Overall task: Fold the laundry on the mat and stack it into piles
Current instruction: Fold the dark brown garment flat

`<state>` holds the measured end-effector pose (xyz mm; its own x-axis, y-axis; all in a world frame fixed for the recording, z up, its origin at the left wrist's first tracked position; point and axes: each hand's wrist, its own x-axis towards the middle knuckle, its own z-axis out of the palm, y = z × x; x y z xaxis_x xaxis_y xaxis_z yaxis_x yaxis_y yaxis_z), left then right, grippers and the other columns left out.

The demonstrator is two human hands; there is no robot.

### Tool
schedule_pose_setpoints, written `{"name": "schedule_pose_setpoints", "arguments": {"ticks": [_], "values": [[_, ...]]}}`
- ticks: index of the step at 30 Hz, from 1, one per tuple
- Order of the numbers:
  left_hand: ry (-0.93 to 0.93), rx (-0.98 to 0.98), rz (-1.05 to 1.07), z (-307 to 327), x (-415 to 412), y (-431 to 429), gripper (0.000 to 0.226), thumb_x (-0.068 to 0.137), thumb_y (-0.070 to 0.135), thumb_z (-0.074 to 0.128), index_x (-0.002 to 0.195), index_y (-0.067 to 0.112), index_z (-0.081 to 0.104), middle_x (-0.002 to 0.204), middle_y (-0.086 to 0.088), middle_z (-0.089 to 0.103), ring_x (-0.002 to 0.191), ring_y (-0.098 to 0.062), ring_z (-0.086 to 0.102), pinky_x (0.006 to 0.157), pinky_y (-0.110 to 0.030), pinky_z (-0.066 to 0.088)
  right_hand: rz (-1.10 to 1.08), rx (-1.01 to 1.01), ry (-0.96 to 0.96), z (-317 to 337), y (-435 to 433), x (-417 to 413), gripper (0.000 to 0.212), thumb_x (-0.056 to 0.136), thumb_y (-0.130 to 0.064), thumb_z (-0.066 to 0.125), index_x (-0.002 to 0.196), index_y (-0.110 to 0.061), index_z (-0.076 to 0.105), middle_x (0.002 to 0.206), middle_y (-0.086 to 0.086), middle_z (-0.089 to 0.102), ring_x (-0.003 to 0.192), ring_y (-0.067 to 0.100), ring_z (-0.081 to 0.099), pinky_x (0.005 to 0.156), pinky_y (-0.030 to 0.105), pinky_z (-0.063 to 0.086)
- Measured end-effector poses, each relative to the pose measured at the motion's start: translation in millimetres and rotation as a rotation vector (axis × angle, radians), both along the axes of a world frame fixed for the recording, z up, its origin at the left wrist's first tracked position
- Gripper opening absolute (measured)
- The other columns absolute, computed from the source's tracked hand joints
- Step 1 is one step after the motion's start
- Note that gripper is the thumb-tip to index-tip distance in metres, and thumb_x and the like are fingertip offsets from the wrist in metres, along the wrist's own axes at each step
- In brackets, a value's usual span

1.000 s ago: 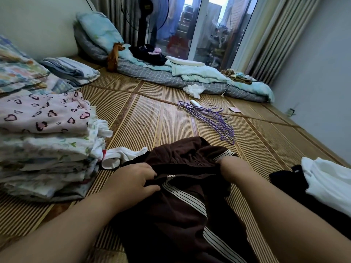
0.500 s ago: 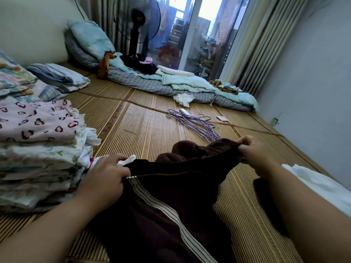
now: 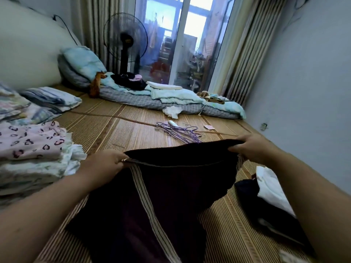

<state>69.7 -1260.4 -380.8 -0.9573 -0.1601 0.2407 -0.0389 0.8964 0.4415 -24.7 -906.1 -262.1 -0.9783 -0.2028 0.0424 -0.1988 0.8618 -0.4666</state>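
Stretching wide between left hand (image 3: 102, 164) and right hand (image 3: 253, 147), each grip pinched closed on a waistband end, no longer bunched as half a second ago: dark brown striped garment (image 3: 180, 181), top edge raised, lower part lying on mat (image 3: 117, 133), folded pile (image 3: 34, 162) at left, white garment (image 3: 269, 185) at right.

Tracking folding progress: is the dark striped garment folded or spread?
Spread, unfolded: left hand and right hand stretch the garment wide.

Home bedroom, floor bedding (image 3: 171, 103), standing fan (image 3: 125, 44), curtains (image 3: 237, 54)
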Motion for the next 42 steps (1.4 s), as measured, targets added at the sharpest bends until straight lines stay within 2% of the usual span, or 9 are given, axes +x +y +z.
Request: {"name": "schedule_pose_setpoints", "arguments": {"ticks": [10, 14, 18, 21, 24, 30, 32, 37, 42], "values": [[0.139, -0.024, -0.260, 171.4, -31.3, 11.3, 0.039, 0.086, 0.013, 0.070, 0.074, 0.050, 0.068, 0.079, 0.011, 0.073, 0.081, 0.000, 0.064, 0.087, -0.022, 0.049, -0.233, -0.731, 0.247, 76.1, 47.5, 2.1, 0.021, 0.087, -0.004, 0.057, 0.066, -0.009, 0.054, 0.066, 0.010, 0.053, 0.057, 0.023, 0.052, 0.058, 0.034, 0.045], [0.130, -0.052, -0.305, 195.5, -31.9, 26.1, 0.055, 0.086, 0.010, 0.068, 0.073, 0.063, 0.064, 0.085, 0.018, 0.071, 0.080, 0.007, 0.062, 0.080, -0.016, 0.045, -0.149, -0.739, 0.252, 83.4, 62.8, 3.1, 0.019, 0.089, 0.001, 0.049, 0.082, -0.008, 0.064, 0.069, 0.010, 0.061, 0.053, 0.021, 0.059, 0.042, 0.025, 0.044], [-0.067, -0.088, -0.335, 195.5, -31.9, 35.9, 0.015, 0.075, 0.026, 0.062, 0.085, 0.026, 0.073, 0.089, -0.002, 0.073, 0.090, -0.019, 0.065, 0.090, -0.037, 0.049, 0.023, -0.805, 0.138, 76.3, 73.2, 5.3, 0.013, 0.095, -0.015, 0.055, 0.098, -0.016, 0.067, 0.074, 0.008, 0.070, 0.059, 0.019, 0.067, 0.050, 0.027, 0.053], [-0.106, -0.006, -0.381, 187.6, -34.5, 31.5, 0.042, 0.054, 0.038, 0.053, 0.077, 0.008, 0.072, 0.078, -0.008, 0.070, 0.076, -0.022, 0.063, 0.083, -0.045, 0.049, 0.203, -0.631, 0.034, 66.4, 83.8, 6.3, 0.049, 0.074, -0.054, 0.072, 0.111, -0.023, 0.066, 0.102, 0.006, 0.070, 0.086, 0.018, 0.070, 0.062, 0.024, 0.055], [-0.174, 0.323, -0.381, 174.8, -36.6, 21.7, 0.048, 0.043, 0.028, 0.063, 0.066, -0.013, 0.054, 0.064, -0.020, 0.053, 0.061, -0.030, 0.048, 0.062, -0.037, 0.043, 0.304, -0.523, -0.107, 58.8, 92.0, 9.0, 0.053, 0.066, -0.026, 0.080, 0.116, -0.022, 0.065, 0.096, 0.005, 0.073, 0.082, 0.016, 0.071, 0.064, 0.024, 0.055], [-0.246, 0.766, -0.375, 172.2, -33.0, 18.7, 0.074, 0.029, 0.034, 0.095, 0.089, 0.001, 0.070, 0.087, -0.023, 0.069, 0.077, -0.031, 0.069, 0.070, -0.037, 0.059, 0.089, -0.661, -0.059, 61.0, 91.8, 9.7, 0.032, 0.071, -0.010, 0.073, 0.101, -0.001, 0.067, 0.089, 0.017, 0.075, 0.079, 0.029, 0.073, 0.074, 0.037, 0.057], [-0.179, 0.698, -0.268, 174.8, -37.8, 29.9, 0.072, 0.042, 0.026, 0.091, 0.103, -0.003, 0.064, 0.099, -0.029, 0.067, 0.092, -0.039, 0.068, 0.086, -0.046, 0.054, -0.038, -0.695, -0.003, 59.0, 79.1, 3.2, 0.023, 0.077, -0.012, 0.075, 0.096, -0.003, 0.068, 0.084, 0.016, 0.075, 0.076, 0.030, 0.073, 0.078, 0.041, 0.057], [0.090, 0.207, 0.134, 181.7, -55.4, 96.7, 0.017, 0.082, 0.022, 0.069, 0.090, 0.006, 0.065, 0.090, -0.013, 0.060, 0.088, -0.029, 0.060, 0.061, -0.028, 0.036, -0.398, -0.508, 0.207, 40.1, 21.1, -7.3, 0.034, 0.078, -0.028, 0.073, 0.102, -0.005, 0.069, 0.102, 0.014, 0.069, 0.096, 0.032, 0.064, 0.082, 0.037, 0.052], [0.084, 0.758, 0.000, 178.9, -66.0, 154.7, 0.027, 0.069, 0.022, 0.074, 0.090, 0.009, 0.063, 0.092, -0.014, 0.064, 0.083, -0.028, 0.062, 0.070, -0.033, 0.052, -0.287, -0.848, 0.181, 30.3, -25.6, 10.2, 0.019, 0.081, -0.029, 0.070, 0.074, -0.012, 0.064, 0.089, 0.009, 0.071, 0.089, 0.032, 0.067, 0.086, 0.048, 0.055]]}}
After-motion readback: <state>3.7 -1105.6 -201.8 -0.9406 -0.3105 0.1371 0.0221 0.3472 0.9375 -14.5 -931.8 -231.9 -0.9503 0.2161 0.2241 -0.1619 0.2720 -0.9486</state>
